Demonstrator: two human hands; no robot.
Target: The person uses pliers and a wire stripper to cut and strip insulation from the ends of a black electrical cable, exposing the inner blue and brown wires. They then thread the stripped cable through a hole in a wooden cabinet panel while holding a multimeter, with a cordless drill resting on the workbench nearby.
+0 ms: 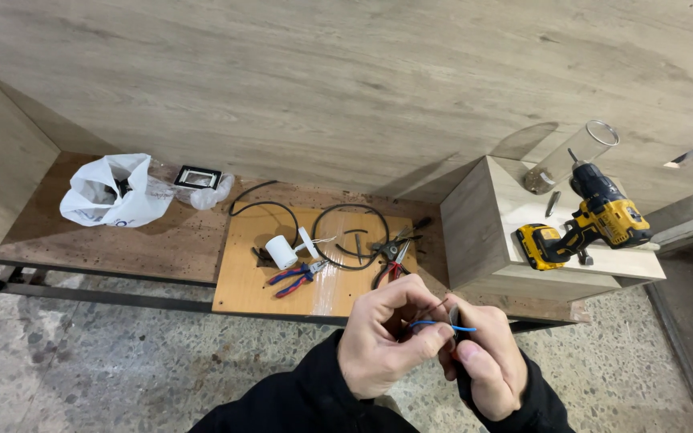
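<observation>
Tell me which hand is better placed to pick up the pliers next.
Left, probably. The left hand only pinches the blue wire and sits closer to the red-and-blue pliers; the right hand has its grip around a dark tool.

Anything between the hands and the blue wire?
Nothing visible. The left hand and right hand both already touch the blue wire, pinched between the fingers. The pliers lie apart on the board beyond.

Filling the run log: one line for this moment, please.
left hand: pinching blue wire | right hand: gripping dark tool, kind unclear | pliers, cordless drill: untouched
</observation>
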